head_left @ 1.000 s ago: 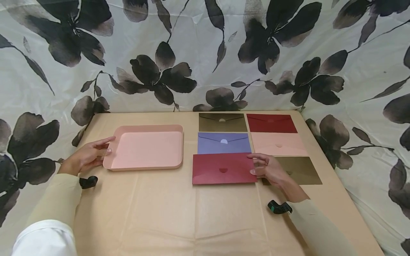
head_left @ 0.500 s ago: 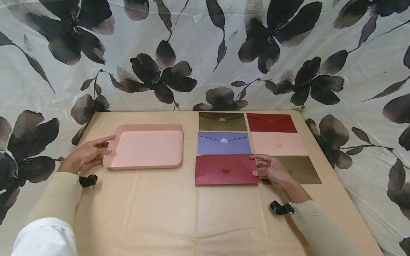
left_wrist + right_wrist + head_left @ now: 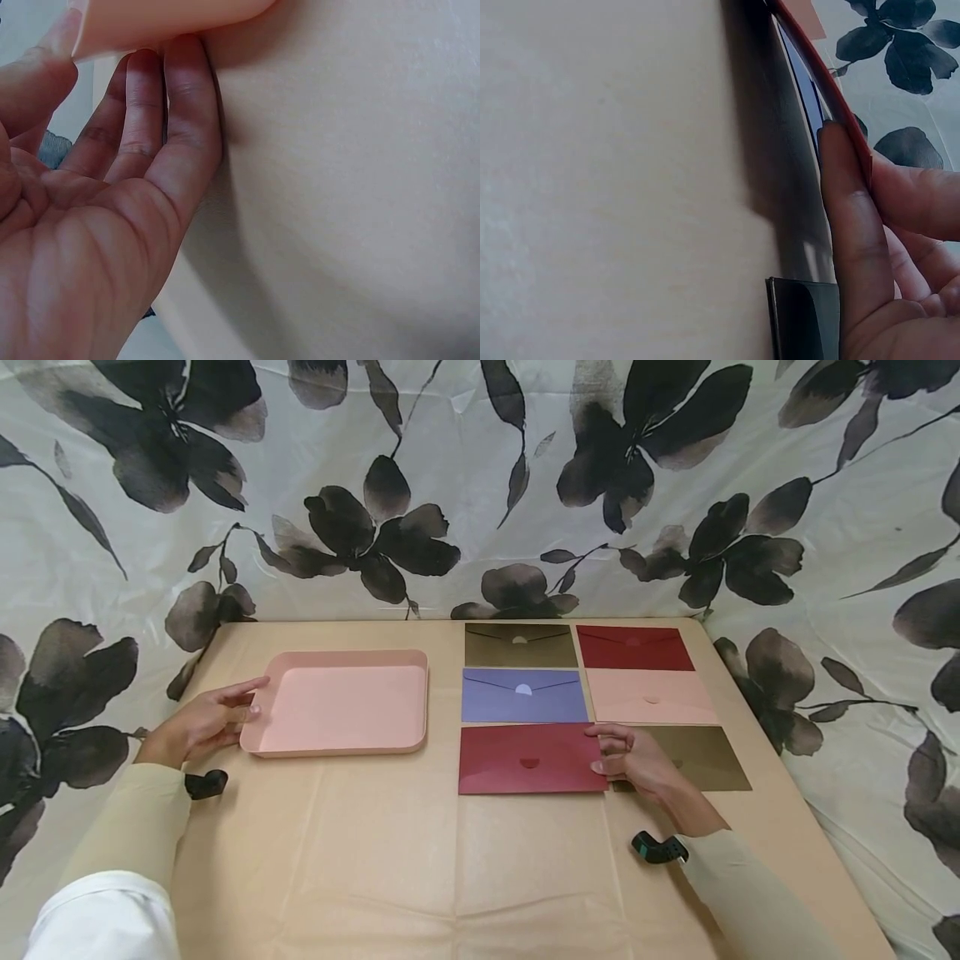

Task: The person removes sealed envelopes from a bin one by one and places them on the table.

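Observation:
A pink rectangular tray (image 3: 345,706) lies at the left of the table. My left hand (image 3: 206,727) holds its left edge; in the left wrist view the thumb and fingers meet the tray's pink wall (image 3: 165,19) from opposite sides. A dark red envelope (image 3: 517,770) with a small half-round tab is pinched at its right edge by my right hand (image 3: 633,762). Up close in the right wrist view, that envelope (image 3: 825,71) bends slightly and stands off the table between thumb and finger. Its lower left part seems near the surface; whether it touches cannot be told.
Behind the held envelope lie a blue-violet envelope (image 3: 523,706) and an olive one (image 3: 517,652). A second column has a deep red envelope (image 3: 635,647), a pale pink one (image 3: 651,687) and another olive one (image 3: 705,760), partly hidden by my right hand. Floral cloth (image 3: 420,602) backs the table.
The dark red envelope and my right hand have shifted slightly right and toward me, mostly in the first half second. My left hand and the tray stay in place.

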Demonstrator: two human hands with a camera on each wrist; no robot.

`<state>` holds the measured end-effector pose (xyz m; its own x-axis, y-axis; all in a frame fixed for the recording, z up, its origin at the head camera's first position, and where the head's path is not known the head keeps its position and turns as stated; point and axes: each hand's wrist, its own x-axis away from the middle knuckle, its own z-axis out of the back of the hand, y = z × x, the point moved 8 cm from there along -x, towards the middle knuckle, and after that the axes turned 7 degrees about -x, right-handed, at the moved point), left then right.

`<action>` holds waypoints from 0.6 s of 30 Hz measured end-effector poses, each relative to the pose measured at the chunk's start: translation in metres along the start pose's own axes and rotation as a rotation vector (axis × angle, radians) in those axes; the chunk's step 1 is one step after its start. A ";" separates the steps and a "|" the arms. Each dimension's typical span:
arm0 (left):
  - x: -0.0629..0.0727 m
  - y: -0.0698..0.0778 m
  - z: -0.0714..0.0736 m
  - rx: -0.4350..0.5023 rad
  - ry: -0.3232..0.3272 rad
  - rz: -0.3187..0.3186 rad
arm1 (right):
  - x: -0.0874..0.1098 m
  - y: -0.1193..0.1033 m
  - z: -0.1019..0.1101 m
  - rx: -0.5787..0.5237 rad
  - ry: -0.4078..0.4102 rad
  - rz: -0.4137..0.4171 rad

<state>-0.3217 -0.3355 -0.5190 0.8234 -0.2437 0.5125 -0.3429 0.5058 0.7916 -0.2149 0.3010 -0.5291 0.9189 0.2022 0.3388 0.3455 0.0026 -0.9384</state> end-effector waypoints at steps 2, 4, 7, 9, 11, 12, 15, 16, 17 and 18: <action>0.000 0.000 0.000 0.003 0.004 0.004 | 0.000 0.000 0.000 0.003 0.002 0.001; 0.000 0.000 0.000 0.007 0.006 0.004 | -0.001 0.001 0.001 0.006 0.008 -0.003; -0.001 -0.001 -0.002 0.012 0.005 -0.002 | -0.001 0.002 0.002 0.017 0.019 -0.014; -0.001 0.000 -0.003 0.016 0.004 -0.012 | -0.001 0.003 0.002 0.019 0.027 -0.019; -0.001 0.000 -0.002 0.010 0.003 -0.018 | -0.001 0.003 0.002 0.027 0.036 -0.020; -0.001 0.000 -0.002 0.012 0.006 -0.015 | -0.001 0.003 0.002 0.030 0.042 -0.021; -0.001 -0.001 -0.001 -0.004 0.012 -0.010 | -0.002 0.001 0.002 0.052 0.058 -0.022; -0.001 -0.001 0.000 -0.008 0.015 -0.007 | -0.002 0.001 0.002 0.061 0.061 -0.023; -0.001 -0.001 0.000 -0.011 0.015 -0.007 | -0.002 0.001 0.002 0.068 0.066 -0.028; -0.001 -0.001 0.000 -0.011 0.018 -0.003 | -0.003 0.001 0.002 0.075 0.071 -0.033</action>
<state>-0.3225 -0.3361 -0.5204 0.8322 -0.2308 0.5041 -0.3356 0.5140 0.7894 -0.2175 0.3024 -0.5309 0.9192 0.1312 0.3714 0.3633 0.0819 -0.9281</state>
